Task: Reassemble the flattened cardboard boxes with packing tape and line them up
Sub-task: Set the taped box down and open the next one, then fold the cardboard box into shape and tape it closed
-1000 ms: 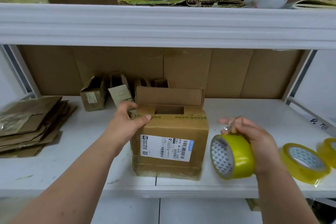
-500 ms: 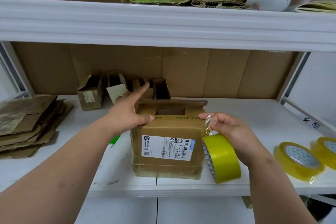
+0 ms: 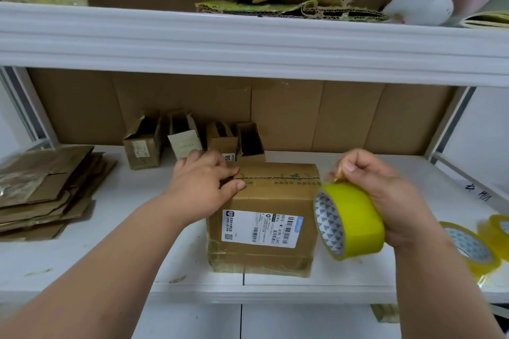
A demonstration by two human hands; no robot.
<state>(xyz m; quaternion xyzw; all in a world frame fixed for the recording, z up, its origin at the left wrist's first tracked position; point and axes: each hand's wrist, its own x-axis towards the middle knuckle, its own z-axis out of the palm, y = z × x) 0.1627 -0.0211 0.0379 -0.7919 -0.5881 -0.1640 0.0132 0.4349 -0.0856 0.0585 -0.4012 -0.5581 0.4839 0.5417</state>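
Note:
A brown cardboard box [image 3: 264, 231] with a white shipping label stands on the white shelf [image 3: 82, 261], its top flaps folded down and meeting at a seam. My left hand [image 3: 205, 181] rests on the box's top left corner, thumb against the front edge, holding the flaps down. My right hand [image 3: 385, 195] grips a yellow roll of packing tape [image 3: 348, 221] just right of the box, its fingers pinching the loose tape end near the box's top right corner.
Several small open boxes [image 3: 192, 137] stand in a row at the shelf's back. A stack of flattened cardboard [image 3: 46, 190] lies at the left. Two more tape rolls [image 3: 473, 248] lie at the right edge. The upper shelf [image 3: 248, 41] overhangs.
The rear flap has been folded down, so the box top is now closed. My left hand pressed onto the top; my right hand brought the tape roll to the box's right corner.

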